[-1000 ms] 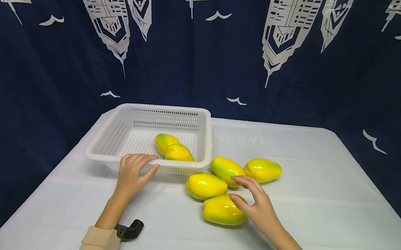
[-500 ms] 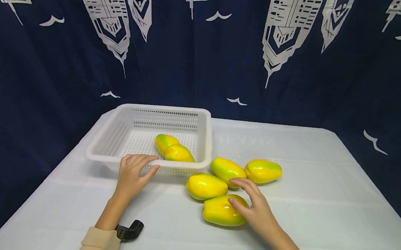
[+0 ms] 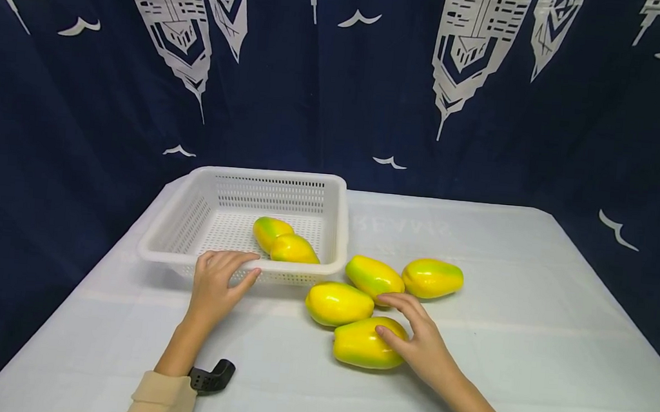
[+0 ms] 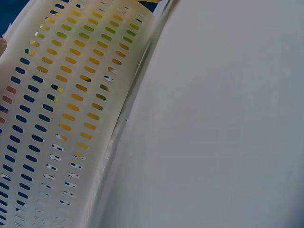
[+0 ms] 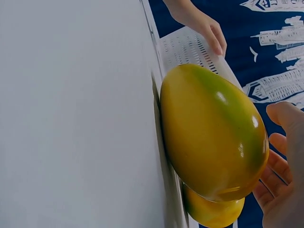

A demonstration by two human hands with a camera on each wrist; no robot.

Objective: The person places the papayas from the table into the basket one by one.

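Note:
My left hand [image 3: 217,288] holds the front rim of a white perforated plastic basket [image 3: 165,257], fingers over the rim and thumb outside. Through the slots of the basket wall [image 4: 95,161], the left wrist view shows bits of fingers and yellow fruit. My right hand [image 3: 426,346] hovers with thumb and fingers spread over the nearest glossy yellow-green, mango-like fruit [image 3: 362,347]. That same fruit [image 5: 213,133] fills the middle of the right wrist view, with the relaxed right hand [image 5: 285,190] beyond it.
Two similar fruits [image 3: 293,250] lie inside the basket. More sit on the white-covered table [image 3: 528,351] to its right: one fruit [image 3: 338,304] by the basket's corner, another [image 3: 373,277] behind, a third [image 3: 432,279] farther right. A dark blue patterned curtain [image 3: 338,103] hangs behind.
My right hand has shifted slightly left over the nearest fruit. The head view has tilted a little; my left hand, the basket and the fruits stay put.

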